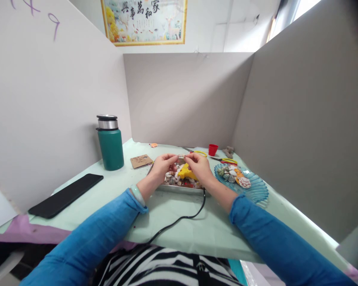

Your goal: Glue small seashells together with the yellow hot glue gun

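The green-covered table (173,230) bears a shallow metal tray (179,189), filled with shells and mixed bits. To its right, a blue ribbed plate (259,190) holds more shells (244,182); well apart on the left, a green bottle (111,149) stands upright. The person's left hand (163,167) and right hand (200,167) come close together above the tray. A yellow piece (185,172) lies beneath them. Both hands' fingertips pinch a small pale piece (181,155), its details too tiny to tell.
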A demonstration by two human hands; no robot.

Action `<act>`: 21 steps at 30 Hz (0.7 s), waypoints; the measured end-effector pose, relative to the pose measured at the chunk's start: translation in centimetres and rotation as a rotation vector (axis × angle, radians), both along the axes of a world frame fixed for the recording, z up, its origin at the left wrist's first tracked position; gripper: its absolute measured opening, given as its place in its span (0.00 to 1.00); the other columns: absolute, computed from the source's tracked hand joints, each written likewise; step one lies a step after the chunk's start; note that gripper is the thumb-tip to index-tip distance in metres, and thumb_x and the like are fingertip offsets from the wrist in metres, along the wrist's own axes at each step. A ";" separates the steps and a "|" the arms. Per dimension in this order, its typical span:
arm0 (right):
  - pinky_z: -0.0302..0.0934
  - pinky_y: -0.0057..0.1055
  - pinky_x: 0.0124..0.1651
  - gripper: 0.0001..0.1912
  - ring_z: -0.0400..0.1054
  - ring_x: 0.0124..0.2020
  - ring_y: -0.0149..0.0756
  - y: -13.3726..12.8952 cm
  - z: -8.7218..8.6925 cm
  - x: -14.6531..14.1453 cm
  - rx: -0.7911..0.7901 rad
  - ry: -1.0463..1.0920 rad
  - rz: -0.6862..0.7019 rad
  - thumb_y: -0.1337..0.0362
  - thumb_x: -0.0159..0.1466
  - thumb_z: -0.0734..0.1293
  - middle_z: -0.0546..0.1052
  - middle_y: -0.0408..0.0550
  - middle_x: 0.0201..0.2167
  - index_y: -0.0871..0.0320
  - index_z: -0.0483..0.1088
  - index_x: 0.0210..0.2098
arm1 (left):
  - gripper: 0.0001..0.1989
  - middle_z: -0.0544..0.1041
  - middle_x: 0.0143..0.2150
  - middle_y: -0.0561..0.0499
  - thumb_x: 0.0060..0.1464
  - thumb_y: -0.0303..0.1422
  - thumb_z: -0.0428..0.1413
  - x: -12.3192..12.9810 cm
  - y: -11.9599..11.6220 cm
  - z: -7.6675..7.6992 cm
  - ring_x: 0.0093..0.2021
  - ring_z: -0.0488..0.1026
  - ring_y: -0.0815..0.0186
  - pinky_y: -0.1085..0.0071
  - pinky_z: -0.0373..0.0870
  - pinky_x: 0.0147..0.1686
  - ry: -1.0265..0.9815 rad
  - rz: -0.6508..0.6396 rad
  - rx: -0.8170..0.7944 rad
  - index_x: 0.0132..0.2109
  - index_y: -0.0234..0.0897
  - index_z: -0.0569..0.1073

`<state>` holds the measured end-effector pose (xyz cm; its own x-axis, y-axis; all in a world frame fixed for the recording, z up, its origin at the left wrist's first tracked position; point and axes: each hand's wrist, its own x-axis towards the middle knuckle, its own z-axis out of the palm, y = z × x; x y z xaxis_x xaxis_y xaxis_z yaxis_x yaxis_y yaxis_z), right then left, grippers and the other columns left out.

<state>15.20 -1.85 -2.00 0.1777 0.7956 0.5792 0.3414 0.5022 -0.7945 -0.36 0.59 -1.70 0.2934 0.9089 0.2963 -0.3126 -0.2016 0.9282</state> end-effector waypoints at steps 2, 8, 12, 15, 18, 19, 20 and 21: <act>0.58 0.29 0.30 0.10 0.65 0.24 0.33 -0.1 0.1 -0.1 -0.008 0.007 -0.002 0.58 0.56 0.64 0.72 0.43 0.21 0.59 0.72 0.29 | 0.16 0.74 0.30 0.50 0.42 0.38 0.64 0.0 0.0 0.0 0.19 0.67 0.75 0.74 0.66 0.20 0.003 -0.009 0.001 0.35 0.30 0.72; 0.58 0.29 0.30 0.11 0.65 0.24 0.33 -0.3 0.2 -0.2 -0.008 0.000 -0.009 0.57 0.56 0.64 0.71 0.42 0.20 0.58 0.71 0.28 | 0.16 0.73 0.29 0.50 0.42 0.38 0.64 0.0 0.0 0.0 0.19 0.67 0.74 0.74 0.66 0.20 0.005 -0.013 0.005 0.35 0.30 0.72; 0.59 0.29 0.30 0.11 0.65 0.25 0.33 -0.2 0.3 -0.2 -0.010 -0.005 -0.016 0.56 0.56 0.65 0.72 0.43 0.21 0.58 0.71 0.29 | 0.17 0.73 0.30 0.50 0.42 0.38 0.64 0.0 0.0 0.0 0.19 0.67 0.74 0.74 0.66 0.20 0.006 -0.008 0.002 0.35 0.30 0.72; 0.59 0.29 0.30 0.12 0.66 0.25 0.33 -0.2 0.2 -0.1 -0.005 -0.010 -0.021 0.55 0.56 0.64 0.73 0.44 0.23 0.58 0.71 0.29 | 0.17 0.74 0.29 0.50 0.42 0.38 0.64 0.0 0.0 0.0 0.19 0.67 0.74 0.74 0.66 0.20 0.006 -0.003 -0.004 0.35 0.30 0.72; 0.60 0.29 0.31 0.11 0.66 0.26 0.33 -0.2 0.2 -0.1 0.020 -0.013 -0.023 0.57 0.56 0.64 0.74 0.45 0.26 0.58 0.71 0.31 | 0.16 0.73 0.29 0.50 0.42 0.37 0.64 0.0 -0.1 0.1 0.19 0.67 0.74 0.74 0.67 0.20 0.007 -0.001 -0.010 0.34 0.30 0.71; 0.60 0.29 0.31 0.11 0.67 0.27 0.33 -0.2 0.2 -0.1 0.031 -0.013 -0.023 0.57 0.56 0.64 0.75 0.45 0.27 0.58 0.71 0.31 | 0.16 0.73 0.29 0.50 0.42 0.37 0.64 0.1 -0.1 0.1 0.19 0.67 0.74 0.74 0.67 0.21 0.008 -0.002 -0.012 0.35 0.30 0.71; 0.60 0.29 0.32 0.10 0.67 0.27 0.33 -0.2 0.2 -0.1 0.039 -0.015 -0.021 0.58 0.56 0.64 0.75 0.45 0.28 0.58 0.71 0.32 | 0.16 0.73 0.29 0.50 0.42 0.37 0.64 0.1 -0.2 0.2 0.19 0.67 0.74 0.74 0.67 0.21 0.009 -0.003 -0.014 0.35 0.30 0.71; 0.60 0.29 0.32 0.10 0.67 0.27 0.33 -0.3 0.2 -0.1 0.043 -0.018 -0.020 0.58 0.56 0.64 0.75 0.46 0.28 0.58 0.71 0.32 | 0.16 0.73 0.29 0.50 0.42 0.37 0.64 0.1 -0.2 0.2 0.19 0.67 0.74 0.74 0.67 0.21 0.010 -0.004 -0.015 0.35 0.30 0.71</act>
